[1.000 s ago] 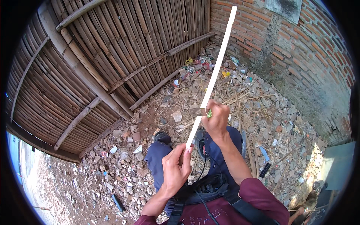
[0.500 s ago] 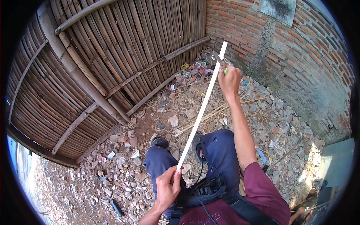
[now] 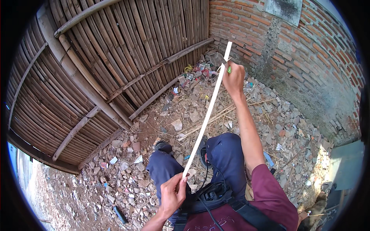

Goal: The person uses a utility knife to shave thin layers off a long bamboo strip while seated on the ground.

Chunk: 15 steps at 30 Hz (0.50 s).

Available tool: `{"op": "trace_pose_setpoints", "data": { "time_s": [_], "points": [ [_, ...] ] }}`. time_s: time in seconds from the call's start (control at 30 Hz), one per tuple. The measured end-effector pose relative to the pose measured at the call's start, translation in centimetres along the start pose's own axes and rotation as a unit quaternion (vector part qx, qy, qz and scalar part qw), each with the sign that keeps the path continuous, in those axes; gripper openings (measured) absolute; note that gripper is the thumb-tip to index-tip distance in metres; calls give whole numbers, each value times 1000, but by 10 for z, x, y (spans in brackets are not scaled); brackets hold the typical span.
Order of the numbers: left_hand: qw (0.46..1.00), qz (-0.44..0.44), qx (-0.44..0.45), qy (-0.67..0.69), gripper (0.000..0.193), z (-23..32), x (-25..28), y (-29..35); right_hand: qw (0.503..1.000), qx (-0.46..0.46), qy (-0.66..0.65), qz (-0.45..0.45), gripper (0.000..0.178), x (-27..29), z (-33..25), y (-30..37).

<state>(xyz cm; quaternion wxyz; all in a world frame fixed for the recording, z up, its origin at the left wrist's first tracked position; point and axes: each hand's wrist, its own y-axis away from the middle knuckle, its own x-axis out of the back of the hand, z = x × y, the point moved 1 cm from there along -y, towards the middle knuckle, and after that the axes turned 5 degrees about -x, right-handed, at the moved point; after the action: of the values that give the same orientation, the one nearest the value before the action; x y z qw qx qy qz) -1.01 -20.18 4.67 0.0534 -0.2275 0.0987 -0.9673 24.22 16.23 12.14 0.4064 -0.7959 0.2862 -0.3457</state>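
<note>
A long, narrow pale strip (image 3: 206, 119), which looks like split bamboo or wood, slants from above my lap up toward the far wall. Its near end is pinched between the thumb and fingers of my left hand (image 3: 172, 192). Close to the far end, my right hand (image 3: 234, 80) is closed around a small knife (image 3: 229, 70) with a bit of green at its handle. The knife's blade lies across the strip, touching it; my fingers cover most of the handle. The strip's far tip sticks out beyond the blade.
A bamboo-slat wall (image 3: 135, 42) rises at left and a brick wall (image 3: 293, 57) at right. Stony, littered ground (image 3: 177, 125) lies around my bent knees (image 3: 227, 154). A dark cable (image 3: 208, 175) hangs at my waist. Another person's limb (image 3: 303, 217) shows at lower right.
The knife and my right hand have shifted slightly along the strip toward me, and the blade's angle differs. My left hand keeps its pinch on the near end.
</note>
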Motion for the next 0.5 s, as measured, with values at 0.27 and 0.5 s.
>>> {"op": "trace_pose_setpoints", "data": {
  "time_s": [0.27, 0.5],
  "points": [
    [999, 24, -21, -17, 16, -2, -1, -1, 1000, 10, -12, -18, 28, -25, 26, 7],
    [995, -5, 103, -16, 20, -39, 19, 48, 942, -311, 124, 3, 37, -25, 147, -25]
  ]
}}
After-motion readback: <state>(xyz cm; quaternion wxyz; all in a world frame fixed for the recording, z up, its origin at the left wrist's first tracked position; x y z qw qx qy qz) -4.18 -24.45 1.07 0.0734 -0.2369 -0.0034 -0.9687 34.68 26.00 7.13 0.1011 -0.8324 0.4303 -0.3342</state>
